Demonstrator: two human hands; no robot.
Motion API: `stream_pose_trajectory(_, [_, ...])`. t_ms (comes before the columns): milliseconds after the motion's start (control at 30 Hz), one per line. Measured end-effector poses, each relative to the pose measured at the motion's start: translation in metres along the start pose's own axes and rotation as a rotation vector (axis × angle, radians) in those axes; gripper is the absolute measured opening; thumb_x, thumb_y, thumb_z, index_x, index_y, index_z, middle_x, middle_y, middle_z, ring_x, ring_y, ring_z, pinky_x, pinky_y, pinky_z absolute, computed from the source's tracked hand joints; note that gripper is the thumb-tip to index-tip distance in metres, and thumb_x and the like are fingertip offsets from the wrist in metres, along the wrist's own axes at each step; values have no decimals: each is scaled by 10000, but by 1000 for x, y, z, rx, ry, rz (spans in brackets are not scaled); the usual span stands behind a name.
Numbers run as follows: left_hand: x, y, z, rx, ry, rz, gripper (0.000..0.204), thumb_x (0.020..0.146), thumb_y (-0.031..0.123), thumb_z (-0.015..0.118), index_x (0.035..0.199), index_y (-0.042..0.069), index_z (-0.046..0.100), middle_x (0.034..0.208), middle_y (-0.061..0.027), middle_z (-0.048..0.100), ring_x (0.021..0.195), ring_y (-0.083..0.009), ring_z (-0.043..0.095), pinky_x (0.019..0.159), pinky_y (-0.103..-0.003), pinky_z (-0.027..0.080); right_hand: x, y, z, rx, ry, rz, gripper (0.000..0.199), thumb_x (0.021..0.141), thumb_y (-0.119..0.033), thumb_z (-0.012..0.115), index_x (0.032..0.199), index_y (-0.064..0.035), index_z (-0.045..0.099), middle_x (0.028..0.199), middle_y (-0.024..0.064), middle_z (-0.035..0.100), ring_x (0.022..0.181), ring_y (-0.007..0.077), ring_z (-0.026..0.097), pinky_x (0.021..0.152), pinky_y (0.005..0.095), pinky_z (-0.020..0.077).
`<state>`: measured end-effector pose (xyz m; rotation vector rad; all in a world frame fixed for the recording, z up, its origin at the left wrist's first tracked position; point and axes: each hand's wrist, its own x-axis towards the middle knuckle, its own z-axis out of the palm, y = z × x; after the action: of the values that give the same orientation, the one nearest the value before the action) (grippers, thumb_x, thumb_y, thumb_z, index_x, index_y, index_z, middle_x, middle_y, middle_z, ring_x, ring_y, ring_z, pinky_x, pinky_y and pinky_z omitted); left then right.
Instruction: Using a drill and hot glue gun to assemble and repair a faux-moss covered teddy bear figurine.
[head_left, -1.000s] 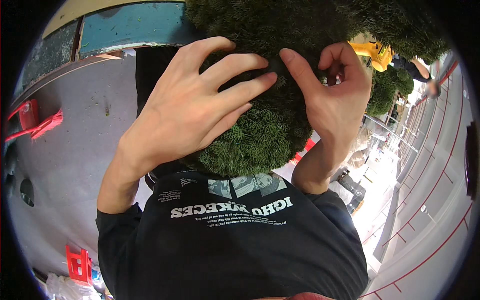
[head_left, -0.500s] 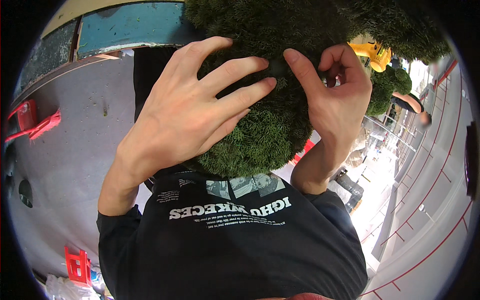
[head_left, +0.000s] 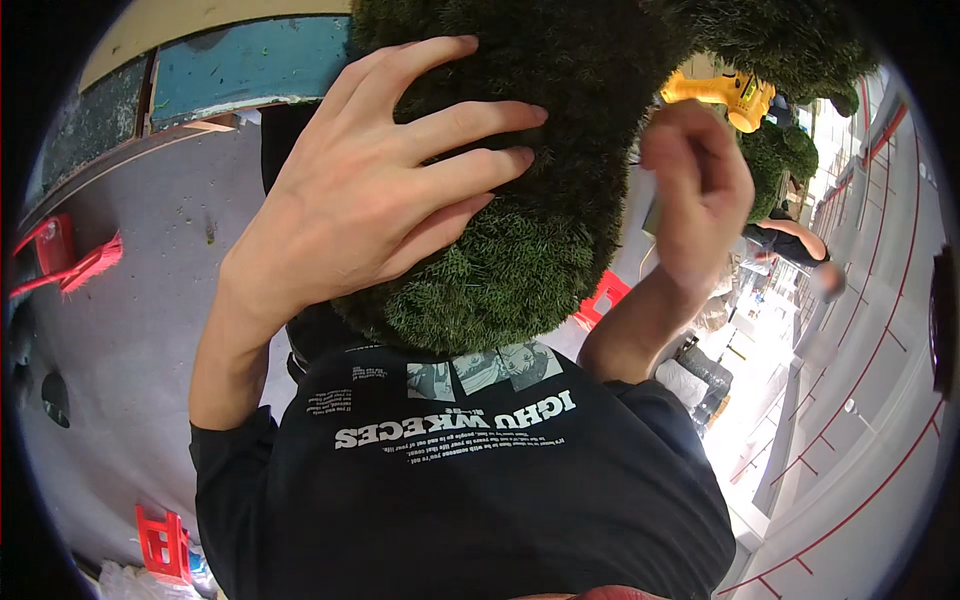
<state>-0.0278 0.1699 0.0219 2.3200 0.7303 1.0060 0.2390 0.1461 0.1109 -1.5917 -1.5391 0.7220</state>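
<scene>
A dense, dark green artificial-looking foliage piece stands in front of my chest, with its nearer end against my black shirt. My left hand lies over its left side, fingers spread and resting on the leaves. My right hand is raised just off the right edge of the foliage. Its fingers are curled in toward the thumb and blurred by motion; whatever they may hold does not show. Beyond that hand lies a yellow gun-shaped tool.
A blue-topped bench stands at far left. On the grey floor are a red brush and a red stool. Another red stool shows behind the foliage. More green foliage is at far right, with a person beyond.
My right hand has pulled away from the foliage to the right and turned, its thumb no longer pointing into the leaves. The foliage and my left hand have shifted slightly left.
</scene>
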Motion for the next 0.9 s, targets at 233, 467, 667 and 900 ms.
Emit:
stream_pose_trajectory(233, [-2,1,2,14,-14,-11,488,807,120,784,1288,198,747,1517,45,644,1501,-414,457,1182,-547,433,18,131,-171,-367,385,348,312,1003,-279,798,1068,19,735,935,55,736,832,102,667,746,250,536])
stream_pose_trajectory(467, [-5,0,0,28,-46,-5,492,814,119,760,1299,199,754,1525,13,645,1509,-453,448,1192,-555,429,58,251,-210,-404,376,259,994,839,-444,929,1566,52,467,1556,278,522,1435,363,545,1162,453,466])
stream_pose_trajectory(667, [-5,-2,0,34,-62,1,454,823,136,748,1272,198,777,1508,-11,666,1506,-469,456,1186,-551,438,117,279,-189,-45,523,189,866,834,-269,956,1530,-1,516,1513,166,578,1377,299,587,1150,447,481])
stream_pose_trajectory(900, [-4,-2,1,22,-73,-11,452,821,164,747,1270,206,778,1503,-10,671,1500,-473,464,1172,-559,447,151,289,-173,329,467,-48,519,923,28,774,1391,10,552,1121,118,734,1064,252,736,990,430,603])
